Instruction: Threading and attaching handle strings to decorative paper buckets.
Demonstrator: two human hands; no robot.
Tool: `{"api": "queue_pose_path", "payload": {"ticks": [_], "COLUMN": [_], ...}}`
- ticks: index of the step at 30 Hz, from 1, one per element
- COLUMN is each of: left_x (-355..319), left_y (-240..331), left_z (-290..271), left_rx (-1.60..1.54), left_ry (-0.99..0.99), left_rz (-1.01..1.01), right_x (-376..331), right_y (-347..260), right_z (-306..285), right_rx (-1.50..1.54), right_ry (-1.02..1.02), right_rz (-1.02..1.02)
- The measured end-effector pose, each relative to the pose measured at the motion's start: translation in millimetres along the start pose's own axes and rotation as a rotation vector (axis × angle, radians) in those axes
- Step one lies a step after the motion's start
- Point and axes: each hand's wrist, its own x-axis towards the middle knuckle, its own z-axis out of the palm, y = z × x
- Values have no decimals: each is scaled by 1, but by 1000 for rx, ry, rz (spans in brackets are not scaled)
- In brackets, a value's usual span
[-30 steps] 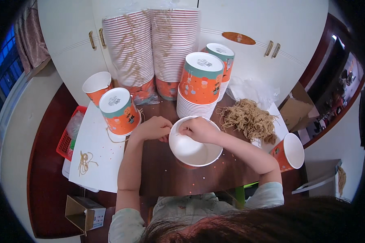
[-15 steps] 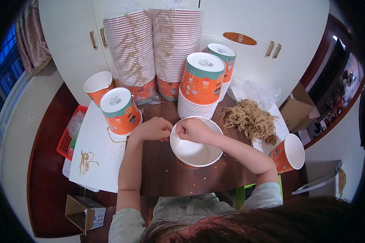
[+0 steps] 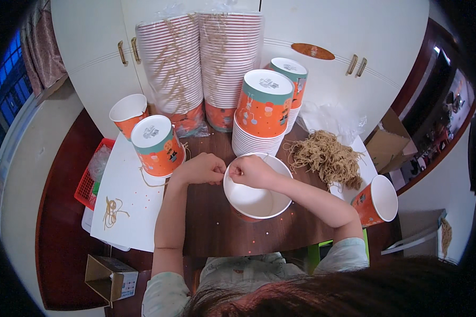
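Observation:
An open paper bucket (image 3: 256,207), white inside with orange showing below its rim, stands in front of me on the table. My left hand (image 3: 206,170) is closed in a pinch just outside the bucket's left rim. Over the mouth, by the inner side of that same rim, my right hand (image 3: 251,171) has its fingers curled together. What either pinch holds is too small or hidden to name. A thin line, perhaps string, runs down the bucket's inside. Left of my hands sits an upside-down orange and green bucket (image 3: 156,148) with twine at its rim.
Upside-down bucket stacks (image 3: 264,108) stand behind, with tall bagged stacks (image 3: 177,68) farther back. A twine heap (image 3: 325,158) lies right, near a tipped bucket (image 3: 375,201). Loose twine (image 3: 112,211) rests on a white sheet. Another bucket (image 3: 128,113) stands far left.
The open bucket has shifted very slightly to the right. Both hands keep nearly the same pose at its left rim.

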Motion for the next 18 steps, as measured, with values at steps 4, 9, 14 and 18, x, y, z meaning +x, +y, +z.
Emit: {"api": "queue_pose_path", "payload": {"ticks": [4, 9, 14, 18], "left_x": [2, 1, -24, -26], "left_y": [-5, -4, -27, -32], "left_z": [2, 0, -21, -22], "left_rx": [-73, 9, -12, -416], "left_ry": [-9, 4, 172, 248], "left_rz": [3, 8, 75, 392], "right_x": [0, -3, -10, -13], "right_y": [-1, -1, -3, 0], "right_z": [0, -4, -12, -18], "right_rx": [2, -22, -144, -144], "right_ry": [-7, -44, -134, -164], "right_rz": [-6, -28, 51, 25]}}
